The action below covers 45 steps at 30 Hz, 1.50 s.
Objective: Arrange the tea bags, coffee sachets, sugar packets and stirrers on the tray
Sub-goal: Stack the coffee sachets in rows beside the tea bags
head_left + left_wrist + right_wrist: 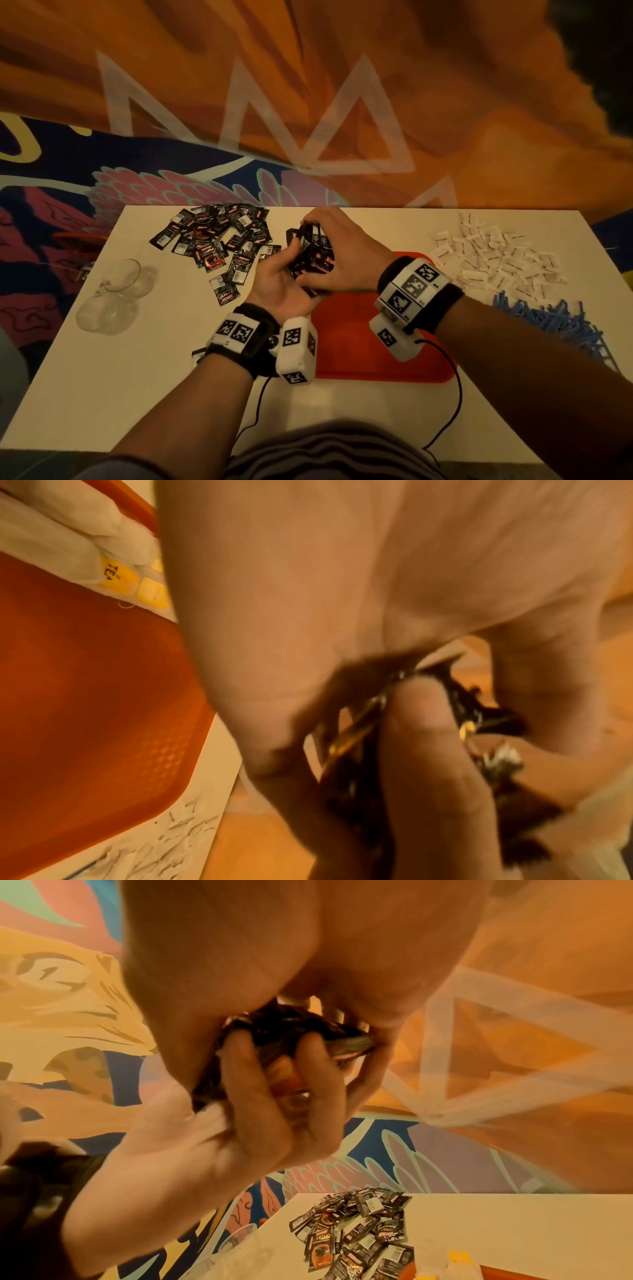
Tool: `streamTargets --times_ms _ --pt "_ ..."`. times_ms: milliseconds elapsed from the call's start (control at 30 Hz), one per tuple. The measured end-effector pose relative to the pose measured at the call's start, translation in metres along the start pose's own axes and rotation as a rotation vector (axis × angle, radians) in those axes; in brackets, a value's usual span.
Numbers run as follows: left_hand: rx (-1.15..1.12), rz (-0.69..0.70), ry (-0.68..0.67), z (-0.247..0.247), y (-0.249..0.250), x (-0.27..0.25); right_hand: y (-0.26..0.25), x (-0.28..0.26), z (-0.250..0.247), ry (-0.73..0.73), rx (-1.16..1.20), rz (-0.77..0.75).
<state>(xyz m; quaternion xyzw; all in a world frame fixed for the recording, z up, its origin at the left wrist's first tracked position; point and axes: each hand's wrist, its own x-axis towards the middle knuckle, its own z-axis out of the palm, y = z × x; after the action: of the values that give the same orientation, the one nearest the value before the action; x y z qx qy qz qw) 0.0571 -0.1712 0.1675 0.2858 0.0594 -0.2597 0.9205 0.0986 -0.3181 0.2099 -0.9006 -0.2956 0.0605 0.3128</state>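
Both hands, left hand (277,284) and right hand (337,253), are clutching a bundle of coffee sachets (313,253) just above the red tray (376,356); loosening fingers could be spilling slippery sachets beside it.

I hold a bunch of black coffee sachets (313,255) with red lettering between my two hands, above the far edge of the red tray (346,346). The tray lies flat on the white table, its textured floor mostly bare. Along one rim of the tray, the left wrist view shows white tea bags (58,542) with yellow tags lying side by side. A loose heap of more black coffee sachets (219,240) lies scattered on the table left of the tray. To the right of the tray lies a spread of white sugar packets (493,257), and nearer me a pile of blue stirrers (555,322).
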Motion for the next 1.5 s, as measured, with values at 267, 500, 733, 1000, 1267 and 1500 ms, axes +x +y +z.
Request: streamTargets --times_ms 267,500,733,1000,1267,1500 --pt "-0.028 0.036 0.185 0.012 0.001 0.01 -0.004 -0.002 -0.001 -0.122 0.002 -0.013" --pt "-0.079 -0.025 0.101 -0.001 0.005 0.004 0.001 -0.003 0.001 -0.13 -0.031 0.027" --pt "0.039 -0.075 0.129 -0.001 0.013 0.007 0.005 -0.005 -0.002 -0.114 0.012 0.023" --pt "0.106 -0.071 0.115 -0.004 0.01 0.01 0.005 -0.009 -0.002 -0.115 -0.023 0.063" --pt "0.077 -0.049 0.018 -0.003 0.013 0.005 0.007 -0.012 -0.006 -0.02 0.083 -0.003" --pt "0.193 -0.011 0.163 0.01 0.008 0.012 0.011 -0.015 -0.002 -0.126 0.051 0.01"
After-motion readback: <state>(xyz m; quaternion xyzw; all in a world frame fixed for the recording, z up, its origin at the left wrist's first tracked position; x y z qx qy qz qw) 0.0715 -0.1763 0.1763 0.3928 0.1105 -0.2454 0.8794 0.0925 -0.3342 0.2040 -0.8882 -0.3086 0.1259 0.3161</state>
